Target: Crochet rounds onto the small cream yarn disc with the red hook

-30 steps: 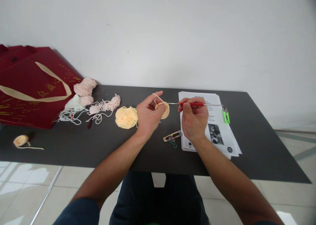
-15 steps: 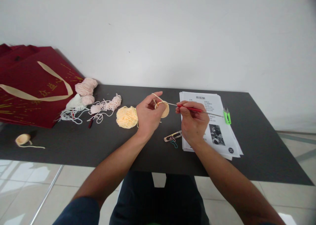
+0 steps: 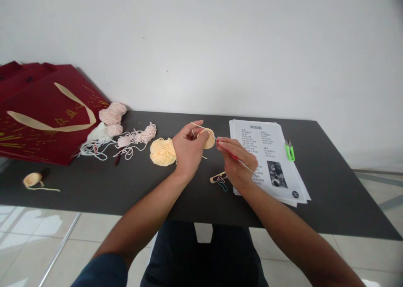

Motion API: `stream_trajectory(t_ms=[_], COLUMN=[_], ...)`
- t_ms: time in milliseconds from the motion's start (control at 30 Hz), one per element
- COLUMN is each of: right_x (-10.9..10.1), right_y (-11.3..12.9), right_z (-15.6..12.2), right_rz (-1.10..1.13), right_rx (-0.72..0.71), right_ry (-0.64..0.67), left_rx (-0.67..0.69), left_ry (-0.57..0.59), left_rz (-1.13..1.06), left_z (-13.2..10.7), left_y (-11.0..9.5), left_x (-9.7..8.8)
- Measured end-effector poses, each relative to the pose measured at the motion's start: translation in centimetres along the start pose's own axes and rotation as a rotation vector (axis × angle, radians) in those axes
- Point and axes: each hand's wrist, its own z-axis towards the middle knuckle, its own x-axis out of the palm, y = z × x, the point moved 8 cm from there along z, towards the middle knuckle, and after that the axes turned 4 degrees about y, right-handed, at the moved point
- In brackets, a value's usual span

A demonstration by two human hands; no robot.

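My left hand (image 3: pixel 190 150) pinches a small round piece of cream crochet work (image 3: pixel 209 139), with a strand of yarn stretched over its raised index finger. In my right hand (image 3: pixel 237 159) is a crochet hook (image 3: pixel 232 155) with a red grip, its tip pointing left at the edge of the crochet piece. The hook's metal rear end slants down to the right across the hand. Just left of my left hand lies a ball of pale yellow yarn (image 3: pixel 163 152). Fingers partly hide the stitches at the hook's tip.
Printed sheets (image 3: pixel 283 152) lie right, with green thread snips (image 3: pixel 289 150) on their edge. Beige snips (image 3: pixel 217 177) rest below the hands. Pink yarn (image 3: pixel 112 113), a red paper bag (image 3: pixel 40 123) and a small crocheted cup (image 3: pixel 32 179) are on the left of the dark table (image 3: pixel 132 186).
My right hand has moved left and slightly down, closer to my left hand. The hook has tilted, its rear end now pointing lower. The left hand keeps its hold.
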Motion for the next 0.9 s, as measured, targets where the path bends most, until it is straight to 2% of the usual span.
stream_trajectory(t_ms=[100, 267, 500, 600, 733, 833, 900], right_x=[0.0, -0.1, -0.2, -0.2, -0.5, -0.6, -0.7], right_y=[-0.3, -0.9, -0.7, -1.4, -3.5, -4.5, -4.4], right_z=[0.1, 0.0, 0.1, 0.5, 1.1, 1.5, 2.0], right_rz=[-0.009, -0.074, -0.046, 0.109, 0.335, 0.425, 0.481], right_rx=[-0.021, -0.008, 0.007, 0.077, 0.259, 0.374, 0.387], right_ry=[0.009, 0.010, 0.019, -0.008, -0.044, -0.023, 0.007], left_rx=[-0.090, -0.260, -0.373, -0.409, -0.432, -0.407, -0.379], left_ry=[0.009, 0.103, 0.199, 0.238, 0.304, 0.334, 0.332], left_rz=[-0.121, -0.332, -0.445, -0.447, -0.416, -0.358, -0.313], left_z=[0.2, 0.3, 0.0, 0.2, 0.3, 0.2, 0.2], left_y=[0.5, 0.9, 1.0, 1.2, 1.4, 1.2, 1.1], left_x=[0.2, 1.2, 2.2, 2.3, 2.5, 2.5, 2.5])
